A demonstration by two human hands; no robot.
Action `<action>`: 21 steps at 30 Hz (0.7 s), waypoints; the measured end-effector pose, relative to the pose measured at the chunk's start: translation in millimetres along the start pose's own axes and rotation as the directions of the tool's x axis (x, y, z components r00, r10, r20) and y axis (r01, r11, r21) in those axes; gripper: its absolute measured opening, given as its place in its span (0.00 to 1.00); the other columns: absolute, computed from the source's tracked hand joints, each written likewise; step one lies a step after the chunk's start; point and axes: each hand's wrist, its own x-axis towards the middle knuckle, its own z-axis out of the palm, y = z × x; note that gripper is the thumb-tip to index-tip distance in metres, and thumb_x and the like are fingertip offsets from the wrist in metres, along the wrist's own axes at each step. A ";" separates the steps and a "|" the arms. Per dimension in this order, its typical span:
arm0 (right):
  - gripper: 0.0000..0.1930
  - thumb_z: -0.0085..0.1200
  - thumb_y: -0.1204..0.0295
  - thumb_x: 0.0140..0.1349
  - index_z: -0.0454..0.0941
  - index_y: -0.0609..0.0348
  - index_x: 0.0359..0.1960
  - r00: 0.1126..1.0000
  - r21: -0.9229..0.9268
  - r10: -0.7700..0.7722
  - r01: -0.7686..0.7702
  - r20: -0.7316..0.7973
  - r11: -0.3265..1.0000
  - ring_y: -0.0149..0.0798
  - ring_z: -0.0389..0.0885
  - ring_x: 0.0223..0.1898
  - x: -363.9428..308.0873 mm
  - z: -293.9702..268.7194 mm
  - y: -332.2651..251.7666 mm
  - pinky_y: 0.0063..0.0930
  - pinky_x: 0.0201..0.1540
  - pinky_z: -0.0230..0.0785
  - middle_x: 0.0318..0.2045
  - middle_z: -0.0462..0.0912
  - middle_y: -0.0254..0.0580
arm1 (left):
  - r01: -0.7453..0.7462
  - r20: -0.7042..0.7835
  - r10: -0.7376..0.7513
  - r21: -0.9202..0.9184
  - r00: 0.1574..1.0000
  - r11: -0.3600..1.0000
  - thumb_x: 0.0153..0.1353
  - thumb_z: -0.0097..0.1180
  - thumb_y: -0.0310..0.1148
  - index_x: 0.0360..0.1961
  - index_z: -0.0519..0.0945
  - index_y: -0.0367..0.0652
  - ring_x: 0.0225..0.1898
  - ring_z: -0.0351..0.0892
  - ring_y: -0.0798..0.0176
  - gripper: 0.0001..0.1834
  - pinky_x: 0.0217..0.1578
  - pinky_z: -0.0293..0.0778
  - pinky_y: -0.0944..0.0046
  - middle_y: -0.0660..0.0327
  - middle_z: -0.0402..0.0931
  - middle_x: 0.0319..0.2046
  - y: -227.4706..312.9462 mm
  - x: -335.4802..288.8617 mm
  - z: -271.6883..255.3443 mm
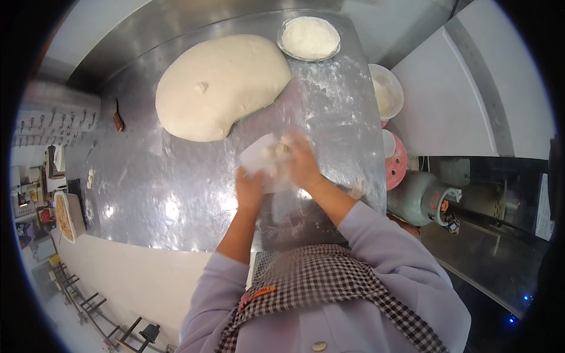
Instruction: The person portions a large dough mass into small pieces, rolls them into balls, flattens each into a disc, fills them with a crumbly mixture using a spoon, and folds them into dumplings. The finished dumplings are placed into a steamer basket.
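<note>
My left hand [250, 187] grips the near edge of a flat white sheet [256, 154], held low over the steel table [194, 194]. Smeared by motion, my right hand [301, 160] is at the sheet's right side, by small pale lumps that look like dough [281, 149]. Its fingers are too blurred to show whether they hold a lump. Just beyond both hands spreads a large smooth mass of dough [220, 82], with a small knob on its top.
A bowl of flour [309, 37] stands at the table's far right. A short brown-handled tool [118, 121] lies at the left. Beyond the right edge are a white tub [385, 93], a pink perforated stool [396, 162] and a gas cylinder [421, 197]. A filled container [67, 216] stands left.
</note>
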 end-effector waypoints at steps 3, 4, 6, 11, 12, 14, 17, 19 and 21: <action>0.30 0.55 0.72 0.58 0.69 0.62 0.66 0.973 0.072 -0.179 0.171 0.143 0.983 0.66 0.63 0.68 8.5 0.2 -4.0 0.53 0.70 0.56 0.66 0.69 0.60 | 0.024 0.136 -0.013 -0.078 0.991 0.997 0.67 0.57 0.29 0.50 0.72 0.33 0.41 0.82 0.57 0.14 0.41 0.76 0.61 0.48 0.82 0.42 1.9 7.0 3.8; 0.30 0.55 0.71 0.59 0.69 0.62 0.66 0.984 0.140 -0.127 0.109 0.122 0.984 0.66 0.64 0.67 8.0 -7.6 3.1 0.53 0.70 0.57 0.65 0.70 0.59 | 0.101 0.074 -0.089 -0.192 0.993 0.976 0.67 0.57 0.29 0.50 0.72 0.33 0.41 0.82 0.57 0.15 0.41 0.77 0.60 0.47 0.81 0.43 -0.3 6.5 -1.0; 0.30 0.55 0.71 0.58 0.71 0.61 0.65 0.998 -0.103 -0.027 0.022 -0.053 0.994 0.62 0.69 0.65 7.6 -18.4 15.9 0.51 0.67 0.61 0.64 0.72 0.57 | 0.109 -0.094 -0.145 -0.312 0.985 0.944 0.67 0.57 0.31 0.50 0.72 0.32 0.45 0.82 0.53 0.16 0.45 0.76 0.58 0.45 0.80 0.46 -1.9 6.2 -13.3; 0.24 0.56 0.73 0.58 0.76 0.64 0.57 0.983 0.054 -0.152 0.147 0.100 0.988 0.57 0.72 0.63 -1.5 5.9 4.8 0.48 0.65 0.65 0.58 0.77 0.57 | -0.146 0.148 0.130 0.105 0.980 0.984 0.66 0.56 0.29 0.50 0.73 0.36 0.37 0.79 0.64 0.14 0.38 0.76 0.62 0.53 0.81 0.38 5.9 3.3 0.3; 0.23 0.56 0.72 0.59 0.76 0.63 0.57 0.990 0.123 -0.119 0.109 0.079 0.986 0.56 0.73 0.62 -4.1 2.0 5.1 0.48 0.64 0.65 0.58 0.77 0.57 | 0.002 0.166 0.008 -0.059 0.986 0.998 0.67 0.55 0.28 0.52 0.72 0.36 0.37 0.80 0.65 0.14 0.38 0.76 0.64 0.54 0.81 0.38 7.0 -0.1 -6.7; 0.24 0.54 0.70 0.62 0.73 0.61 0.61 0.993 0.300 -0.068 0.035 0.099 0.953 0.57 0.74 0.60 -4.0 -5.8 2.5 0.49 0.63 0.66 0.59 0.75 0.57 | 0.156 0.109 -0.134 -0.230 0.985 0.961 0.70 0.51 0.26 0.53 0.69 0.38 0.33 0.83 0.65 0.13 0.30 0.77 0.67 0.56 0.82 0.38 3.1 -4.6 -24.2; 0.27 0.53 0.70 0.63 0.68 0.59 0.65 0.976 -0.069 0.194 -0.202 -0.100 0.977 0.59 0.74 0.60 -15.8 -12.8 -13.0 0.51 0.63 0.66 0.62 0.72 0.57 | 0.211 -0.150 -0.236 -0.169 0.960 0.963 0.70 0.51 0.25 0.52 0.72 0.35 0.36 0.84 0.60 0.11 0.36 0.80 0.61 0.48 0.83 0.41 -10.3 -16.2 -38.8; 0.29 0.50 0.73 0.63 0.66 0.61 0.67 0.871 0.457 0.375 -0.487 0.316 0.744 0.64 0.70 0.63 -23.2 -7.1 -34.2 0.56 0.66 0.60 0.65 0.69 0.58 | -0.024 0.027 0.017 0.281 1.000 0.960 0.68 0.53 0.27 0.51 0.73 0.33 0.40 0.84 0.57 0.13 0.41 0.78 0.57 0.46 0.81 0.39 -20.7 -22.4 -30.7; 0.29 0.49 0.74 0.63 0.65 0.61 0.68 0.893 -0.076 -0.287 0.331 0.346 0.941 0.64 0.67 0.65 -33.1 -7.6 -41.9 0.58 0.68 0.58 0.67 0.67 0.59 | 0.070 0.181 -0.106 0.194 0.978 0.978 0.68 0.57 0.31 0.52 0.72 0.33 0.39 0.83 0.59 0.16 0.39 0.77 0.58 0.49 0.81 0.38 -16.8 -29.3 -33.2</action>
